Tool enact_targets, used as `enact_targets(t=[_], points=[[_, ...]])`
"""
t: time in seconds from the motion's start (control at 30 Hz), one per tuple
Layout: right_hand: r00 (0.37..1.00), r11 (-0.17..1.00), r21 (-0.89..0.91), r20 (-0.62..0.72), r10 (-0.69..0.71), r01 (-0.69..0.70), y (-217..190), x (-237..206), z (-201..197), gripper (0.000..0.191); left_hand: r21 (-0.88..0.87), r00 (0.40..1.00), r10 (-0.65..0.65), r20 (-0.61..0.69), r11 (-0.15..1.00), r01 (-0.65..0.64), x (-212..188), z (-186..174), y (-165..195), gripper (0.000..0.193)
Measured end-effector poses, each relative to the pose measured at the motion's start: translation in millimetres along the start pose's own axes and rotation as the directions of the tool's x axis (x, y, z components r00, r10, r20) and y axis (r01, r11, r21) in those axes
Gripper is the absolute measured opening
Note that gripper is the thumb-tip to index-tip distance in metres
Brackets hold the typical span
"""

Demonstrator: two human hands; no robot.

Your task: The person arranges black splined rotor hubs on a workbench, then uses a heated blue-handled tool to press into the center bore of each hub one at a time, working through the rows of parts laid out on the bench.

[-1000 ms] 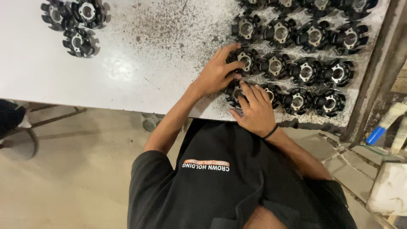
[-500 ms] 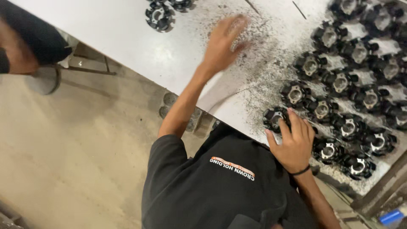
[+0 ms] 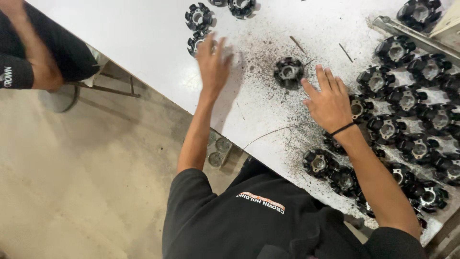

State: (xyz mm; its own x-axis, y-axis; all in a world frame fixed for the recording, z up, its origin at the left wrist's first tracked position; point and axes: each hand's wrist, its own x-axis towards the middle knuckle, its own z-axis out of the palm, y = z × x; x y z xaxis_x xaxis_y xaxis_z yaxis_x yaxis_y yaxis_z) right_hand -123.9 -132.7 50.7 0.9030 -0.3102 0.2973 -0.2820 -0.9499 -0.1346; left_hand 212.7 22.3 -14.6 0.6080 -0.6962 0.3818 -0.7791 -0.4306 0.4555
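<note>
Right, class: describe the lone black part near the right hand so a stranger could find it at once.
Start at the white table, then find the dark dust patch in its middle. The black toothed ring lies there just beyond the right hand. Unlike the packed rows to the right, it sits alone.

A thin wire is lying curved near the white table's edge; another person's arm, possibly seated, is being seen at left.

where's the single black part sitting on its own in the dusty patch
In the head view, the lone black toothed part sits on the white table amid dark grit, upper middle, just left of the right hand fingertips and right of the left hand.
</note>
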Motion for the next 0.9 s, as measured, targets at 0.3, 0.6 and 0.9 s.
enact_targets(t=[0.3, 0.6, 0.9], points=[[0.994, 0.994, 0.037, 0.038, 0.100, -0.102, 58.6, 17.7, 9.3, 0.047, -0.253, 0.950, 0.207, 0.235, 0.956, -0.146, 1.3, -19.2, 21.8, 0.041], [0.989, 0.994, -0.023, -0.107, 0.105, -0.108, 87.8, 28.9, 24.2, 0.024, -0.540, 0.618, 0.627, 0.474, 0.761, -0.358, 6.2, 17.5, 126.8, 0.045], [0.900, 0.848, 0.366, -0.054, 0.432, -0.384, 82.5, 30.7, -14.2, 0.026, -0.751, 0.501, 0.744, 0.442, 0.612, -0.247, 30.3, 88.6, 182.9, 0.041]])
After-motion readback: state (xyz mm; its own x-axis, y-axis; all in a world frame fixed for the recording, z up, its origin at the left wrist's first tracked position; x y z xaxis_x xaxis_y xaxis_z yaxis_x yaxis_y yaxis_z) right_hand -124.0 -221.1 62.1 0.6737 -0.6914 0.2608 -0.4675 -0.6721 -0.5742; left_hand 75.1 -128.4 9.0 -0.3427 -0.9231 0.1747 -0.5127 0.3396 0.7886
